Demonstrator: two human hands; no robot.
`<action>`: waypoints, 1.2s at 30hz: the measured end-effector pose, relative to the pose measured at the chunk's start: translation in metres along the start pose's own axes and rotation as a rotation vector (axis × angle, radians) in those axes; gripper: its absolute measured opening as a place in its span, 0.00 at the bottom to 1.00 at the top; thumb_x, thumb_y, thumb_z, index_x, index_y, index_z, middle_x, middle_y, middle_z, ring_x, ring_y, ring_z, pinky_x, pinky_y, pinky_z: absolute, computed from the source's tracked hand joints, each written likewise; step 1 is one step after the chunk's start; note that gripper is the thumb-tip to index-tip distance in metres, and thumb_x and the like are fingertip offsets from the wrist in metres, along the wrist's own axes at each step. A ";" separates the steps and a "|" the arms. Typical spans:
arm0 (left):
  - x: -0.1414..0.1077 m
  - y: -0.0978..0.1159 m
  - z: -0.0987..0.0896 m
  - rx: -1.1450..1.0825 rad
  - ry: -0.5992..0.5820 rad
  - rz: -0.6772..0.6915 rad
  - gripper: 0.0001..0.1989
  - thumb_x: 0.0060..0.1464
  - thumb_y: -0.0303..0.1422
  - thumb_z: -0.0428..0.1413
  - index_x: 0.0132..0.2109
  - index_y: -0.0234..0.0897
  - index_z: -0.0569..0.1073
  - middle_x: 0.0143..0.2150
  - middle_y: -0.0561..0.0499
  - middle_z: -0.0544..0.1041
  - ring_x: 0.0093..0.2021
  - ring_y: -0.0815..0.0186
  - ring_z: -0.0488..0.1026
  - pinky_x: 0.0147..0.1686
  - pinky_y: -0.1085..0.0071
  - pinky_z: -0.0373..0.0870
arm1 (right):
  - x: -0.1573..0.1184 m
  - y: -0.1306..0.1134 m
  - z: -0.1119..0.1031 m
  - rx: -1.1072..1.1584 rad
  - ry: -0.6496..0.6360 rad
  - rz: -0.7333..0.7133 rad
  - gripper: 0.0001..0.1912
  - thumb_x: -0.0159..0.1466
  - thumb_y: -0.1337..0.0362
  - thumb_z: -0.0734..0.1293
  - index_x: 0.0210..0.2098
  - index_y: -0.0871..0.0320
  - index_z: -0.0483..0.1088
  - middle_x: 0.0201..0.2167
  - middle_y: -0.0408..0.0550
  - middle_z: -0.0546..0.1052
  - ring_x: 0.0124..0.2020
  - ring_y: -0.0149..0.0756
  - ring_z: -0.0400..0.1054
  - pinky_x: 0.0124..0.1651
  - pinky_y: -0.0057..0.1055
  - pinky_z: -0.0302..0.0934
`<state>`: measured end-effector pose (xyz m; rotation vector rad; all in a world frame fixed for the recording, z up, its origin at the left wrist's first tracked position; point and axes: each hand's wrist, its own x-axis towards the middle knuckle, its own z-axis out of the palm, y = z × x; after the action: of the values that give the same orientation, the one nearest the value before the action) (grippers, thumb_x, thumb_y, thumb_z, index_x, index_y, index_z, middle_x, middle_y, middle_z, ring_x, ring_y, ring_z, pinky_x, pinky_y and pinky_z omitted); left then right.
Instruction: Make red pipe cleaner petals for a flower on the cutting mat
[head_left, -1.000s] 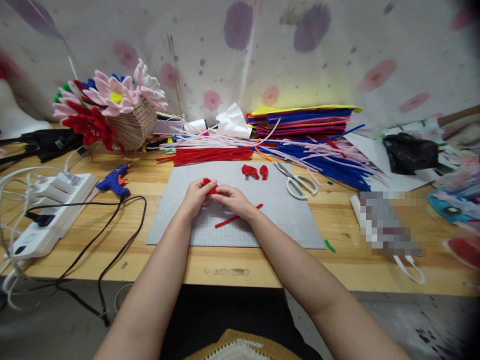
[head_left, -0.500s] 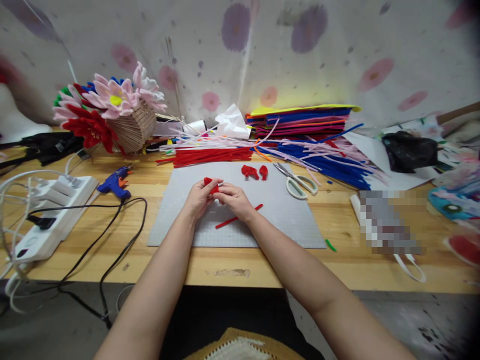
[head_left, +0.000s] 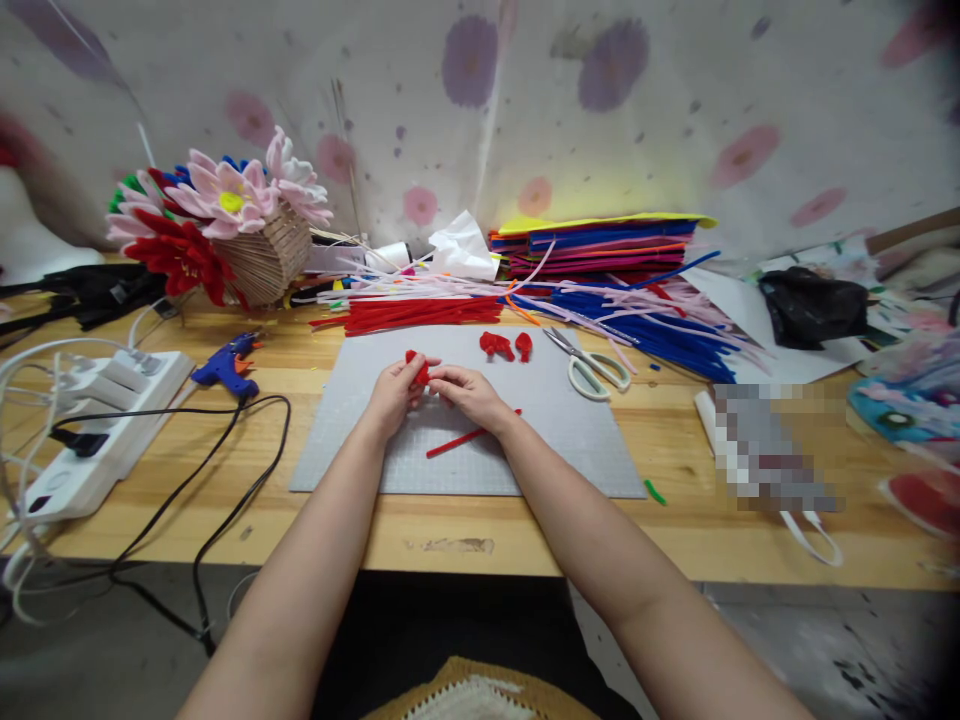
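In the head view, the left hand point(head_left: 395, 398) grips a small red fuzzy piece point(head_left: 423, 376) between thumb and fingers, part of the red showing above the thumb and part on its right. The right hand point(head_left: 471, 396) meets it from the other side, thumb and fingers bent toward each other with the tips at the red piece's edge (whether they pinch it or only touch it, I cannot tell). Both hands are over the left half of a grey mat point(head_left: 570, 440) on the wooden table point(head_left: 705, 530), so the red piece is above that part of the mat. A straight red stem point(head_left: 450, 443) lies slantwise on the mat, its upper stretch partly hidden by the right hand and wrist. Farther back on the mat lie a lumpy red cluster point(head_left: 495, 346) and, just beside it, a smaller red shape point(head_left: 523, 347). Scissors point(head_left: 576, 352) rest at the mat's right edge, handles toward the person. Behind the mat is a bundle of red stems point(head_left: 424, 315), with blue stems point(head_left: 652, 335) spread to the right and a many-coloured stack point(head_left: 600, 250) beyond. To the left are a blue glue gun point(head_left: 229, 367) and a white power strip point(head_left: 120, 430), with a woven basket point(head_left: 274, 255) of fuzzy flowers behind them. A short green piece point(head_left: 655, 491) lies near the mat's front right corner.
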<state>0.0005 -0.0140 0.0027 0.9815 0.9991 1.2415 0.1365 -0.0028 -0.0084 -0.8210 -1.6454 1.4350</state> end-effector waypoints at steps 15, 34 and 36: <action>-0.015 0.013 0.011 0.342 0.259 0.400 0.12 0.44 0.39 0.57 0.30 0.34 0.77 0.23 0.52 0.72 0.25 0.71 0.67 0.25 0.76 0.60 | -0.002 -0.004 0.004 -0.061 0.127 -0.083 0.12 0.55 0.54 0.62 0.26 0.57 0.70 0.27 0.42 0.67 0.22 0.24 0.57 0.27 0.25 0.53; 0.000 0.001 0.004 -0.132 0.185 -0.003 0.20 0.46 0.47 0.52 0.32 0.32 0.69 0.14 0.61 0.53 0.13 0.79 0.48 0.11 0.80 0.47 | 0.001 0.011 -0.003 -0.163 0.214 -0.033 0.09 0.55 0.62 0.61 0.34 0.56 0.70 0.30 0.43 0.74 0.26 0.27 0.64 0.32 0.26 0.58; -0.001 -0.003 0.005 -0.005 0.116 0.026 0.18 0.43 0.45 0.56 0.33 0.32 0.71 0.14 0.61 0.55 0.13 0.79 0.50 0.12 0.79 0.48 | 0.002 0.013 -0.005 -0.181 0.249 -0.027 0.09 0.54 0.63 0.61 0.34 0.57 0.69 0.30 0.43 0.74 0.27 0.28 0.65 0.32 0.26 0.58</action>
<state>0.0065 -0.0150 0.0013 0.9298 1.0755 1.3342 0.1398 0.0034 -0.0204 -1.0308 -1.6024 1.1258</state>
